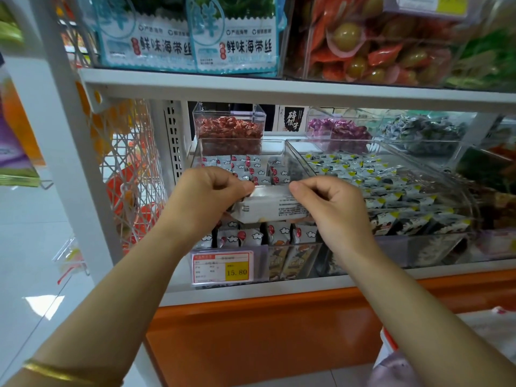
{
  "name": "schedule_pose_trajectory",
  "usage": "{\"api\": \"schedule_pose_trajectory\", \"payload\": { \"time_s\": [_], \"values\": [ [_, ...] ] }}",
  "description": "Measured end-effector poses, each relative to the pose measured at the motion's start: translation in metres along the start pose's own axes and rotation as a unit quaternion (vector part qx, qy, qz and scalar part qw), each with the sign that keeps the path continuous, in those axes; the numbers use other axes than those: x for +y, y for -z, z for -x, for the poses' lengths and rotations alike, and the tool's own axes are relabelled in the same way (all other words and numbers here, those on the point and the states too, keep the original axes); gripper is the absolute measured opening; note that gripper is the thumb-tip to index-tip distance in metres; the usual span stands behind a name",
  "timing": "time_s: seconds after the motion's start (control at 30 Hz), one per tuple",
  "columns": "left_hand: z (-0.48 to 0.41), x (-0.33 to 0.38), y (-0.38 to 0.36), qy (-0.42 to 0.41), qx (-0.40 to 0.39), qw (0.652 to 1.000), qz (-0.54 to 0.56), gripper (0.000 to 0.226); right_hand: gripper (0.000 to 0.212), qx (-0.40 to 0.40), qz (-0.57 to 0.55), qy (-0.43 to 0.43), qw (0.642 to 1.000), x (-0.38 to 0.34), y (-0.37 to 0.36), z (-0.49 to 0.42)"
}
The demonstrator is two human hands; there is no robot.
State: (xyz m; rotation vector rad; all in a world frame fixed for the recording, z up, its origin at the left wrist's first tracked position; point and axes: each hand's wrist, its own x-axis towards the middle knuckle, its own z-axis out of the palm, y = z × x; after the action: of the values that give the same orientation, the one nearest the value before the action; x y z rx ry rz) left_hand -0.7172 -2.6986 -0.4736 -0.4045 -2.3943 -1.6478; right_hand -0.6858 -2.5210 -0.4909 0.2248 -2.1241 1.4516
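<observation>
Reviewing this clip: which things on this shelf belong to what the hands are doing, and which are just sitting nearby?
In hand: left hand and right hand, both pinching the white packet; cloud-print packets in the clear bin beneath it.
Just nearby: price tag, yellow-cornered packets, box of red sweets, purple sweets, seaweed bags.

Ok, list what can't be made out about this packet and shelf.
Head view, white plastic packet: print blurred; both ends hidden by left hand and right hand.
Head view, red-framed price label: small text unreadable beyond 15.80.
Head view, teal seaweed bags: tops cut off by upper edge.
</observation>
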Motion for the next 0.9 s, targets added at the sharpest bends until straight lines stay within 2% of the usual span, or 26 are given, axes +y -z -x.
{"api": "schedule_pose_trajectory", "payload": {
  "time_s": [0.07,0.13,0.2,0.37,0.47,0.57,0.67,0.7,0.77,0.83,0.9],
  "values": [
    [0.001,0.001,-0.001,0.012,-0.020,0.999,0.025,0.021,0.021,0.014,-0.004,-0.002,1.000,0.001,-0.001,0.000],
    [0.002,0.003,-0.001,0.032,-0.079,0.995,0.042,0.015,0.025,0.025,-0.017,-0.009,1.000,0.003,-0.001,-0.001],
    [0.004,0.003,0.000,0.028,-0.119,0.992,0.020,0.016,0.025,0.020,-0.031,-0.028,0.999,0.004,0.001,-0.003],
    [0.003,0.004,0.003,0.013,-0.106,0.994,0.011,0.021,0.022,-0.047,-0.178,-0.142,0.973,0.005,0.011,-0.010],
    [0.002,0.003,0.002,0.014,-0.106,0.994,0.016,0.022,0.019,-0.062,-0.211,-0.166,0.961,0.006,0.015,-0.012],
    [0.002,0.000,-0.001,0.033,-0.106,0.993,0.026,0.023,0.020,-0.053,-0.192,-0.162,0.966,0.009,0.014,-0.011],
    [-0.001,-0.003,-0.003,0.070,-0.080,0.992,0.067,0.013,0.025,-0.071,-0.192,-0.147,0.968,0.008,0.009,-0.009],
    [-0.002,-0.004,-0.003,0.082,-0.064,0.991,0.089,0.011,0.034,-0.087,-0.174,-0.131,0.972,0.007,0.008,-0.008],
    [-0.003,-0.006,-0.004,0.096,-0.034,0.989,0.108,0.012,0.043,-0.115,-0.066,-0.080,0.988,0.007,0.005,-0.006],
    [-0.005,-0.007,-0.005,0.103,-0.022,0.988,0.116,0.014,0.037,-0.106,-0.015,-0.046,0.993,0.005,0.002,-0.006],
    [-0.008,-0.006,-0.007,0.104,-0.014,0.988,0.113,0.019,0.025,-0.058,-0.025,-0.039,0.997,0.003,0.001,-0.011]
  ]
}}
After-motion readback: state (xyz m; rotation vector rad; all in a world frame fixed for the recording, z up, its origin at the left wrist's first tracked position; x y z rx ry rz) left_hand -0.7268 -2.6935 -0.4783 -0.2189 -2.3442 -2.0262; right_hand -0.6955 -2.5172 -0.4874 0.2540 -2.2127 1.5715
